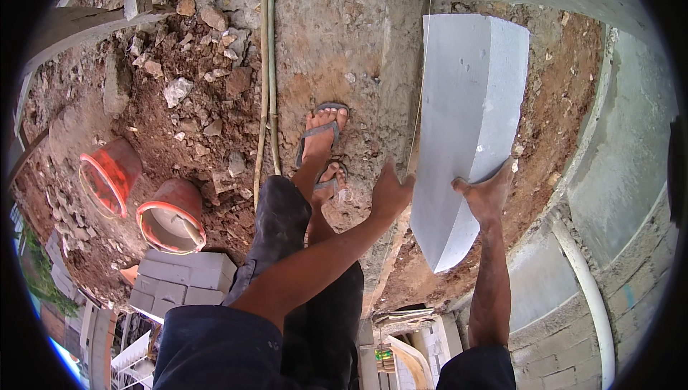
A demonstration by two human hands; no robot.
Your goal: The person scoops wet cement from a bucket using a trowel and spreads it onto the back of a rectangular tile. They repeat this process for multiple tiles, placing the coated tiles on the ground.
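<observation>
A long light-grey concrete block [453, 114], smooth-faced and with sharp edges, lies lengthwise at the right of centre. My right hand [488, 194] grips its right side, thumb over the long edge and fingers against the side face. At the block's left edge is my left hand [393, 191], thumb side up, its fingertips hidden at or under that edge. A thin taut string [423, 82] runs along the block's left side, close to my left hand.
Two orange buckets, one dusty [115, 175] and one holding grey mix and a tool [172, 219], stand at left near stacked grey blocks [179, 279]. Rubble [179, 92], a hose pair [270, 67], a white pipe [588, 289] and my sandalled feet [320, 135] are around.
</observation>
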